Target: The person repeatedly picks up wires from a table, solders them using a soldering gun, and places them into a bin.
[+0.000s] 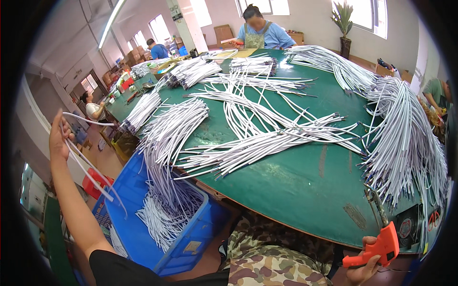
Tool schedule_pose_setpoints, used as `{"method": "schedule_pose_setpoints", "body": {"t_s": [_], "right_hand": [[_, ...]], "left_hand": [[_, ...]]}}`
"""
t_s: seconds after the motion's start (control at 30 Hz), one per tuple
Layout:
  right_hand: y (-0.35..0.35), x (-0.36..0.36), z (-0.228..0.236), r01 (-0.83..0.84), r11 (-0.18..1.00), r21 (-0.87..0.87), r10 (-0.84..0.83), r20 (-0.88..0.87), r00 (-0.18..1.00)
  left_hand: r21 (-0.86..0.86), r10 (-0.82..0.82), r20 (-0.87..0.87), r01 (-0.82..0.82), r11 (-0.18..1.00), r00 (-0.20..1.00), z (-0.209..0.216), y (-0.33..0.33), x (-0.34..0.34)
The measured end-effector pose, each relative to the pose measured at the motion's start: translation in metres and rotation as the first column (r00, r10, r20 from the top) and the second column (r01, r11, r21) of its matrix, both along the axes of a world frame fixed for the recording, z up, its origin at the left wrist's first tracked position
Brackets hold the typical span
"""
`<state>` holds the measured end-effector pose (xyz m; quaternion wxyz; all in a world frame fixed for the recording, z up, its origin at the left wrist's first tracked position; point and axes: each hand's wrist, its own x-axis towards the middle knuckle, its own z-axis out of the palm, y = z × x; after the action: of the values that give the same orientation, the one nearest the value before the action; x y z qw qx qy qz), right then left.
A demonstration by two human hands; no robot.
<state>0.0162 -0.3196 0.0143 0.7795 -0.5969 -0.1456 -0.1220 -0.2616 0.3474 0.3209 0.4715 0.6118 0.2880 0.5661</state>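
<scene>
My left hand [59, 136] is raised at the far left, its fingers closed round a few white cables [106, 193]. One cable end sticks out to the right from the top of the hand; the others hang down over the blue bin [191, 243]. At the lower right, my right hand [366, 268] grips an orange-red soldering gun [377, 248] by its handle. The gun's metal tip points up over the edge of the green table [286, 186]. Loose bundles of white cables [257, 148] lie crossed on the table, apart from both hands.
A cable pile [174, 124] spills off the table into the bin. Another large heap [400, 138] drapes along the right side. A small black fan [408, 229] stands near the right corner. One person [260, 33] sits across the table; others work farther off.
</scene>
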Motion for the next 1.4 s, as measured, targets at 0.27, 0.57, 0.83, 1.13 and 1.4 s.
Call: {"method": "schedule_pose_setpoints", "body": {"t_s": [0.27,0.57,0.83,1.13,1.4], "right_hand": [[0.005,0.0,0.007,-0.019,0.998,-0.051,0.014,-0.105,0.994],[0.045,0.007,0.023,0.023,0.992,-0.126,-0.029,-0.048,0.998],[0.053,0.01,0.021,0.076,0.982,-0.172,-0.079,-0.007,0.997],[0.053,0.022,0.006,0.067,0.988,-0.139,-0.06,0.055,0.997],[0.022,0.001,-0.003,0.128,0.988,-0.086,-0.127,0.013,0.992]], "left_hand": [[0.739,0.77,-0.02,-0.51,0.441,0.638,0.001,0.051,0.041],[0.945,0.693,-0.26,0.031,0.325,0.672,-0.124,0.134,0.297],[0.54,0.485,-0.836,0.225,0.811,0.257,-0.309,0.095,0.404],[0.426,-0.199,-0.829,0.821,0.379,0.522,-0.271,-0.128,0.439],[0.275,-0.248,-0.861,0.817,0.507,0.444,-0.303,-0.186,0.468]]}}
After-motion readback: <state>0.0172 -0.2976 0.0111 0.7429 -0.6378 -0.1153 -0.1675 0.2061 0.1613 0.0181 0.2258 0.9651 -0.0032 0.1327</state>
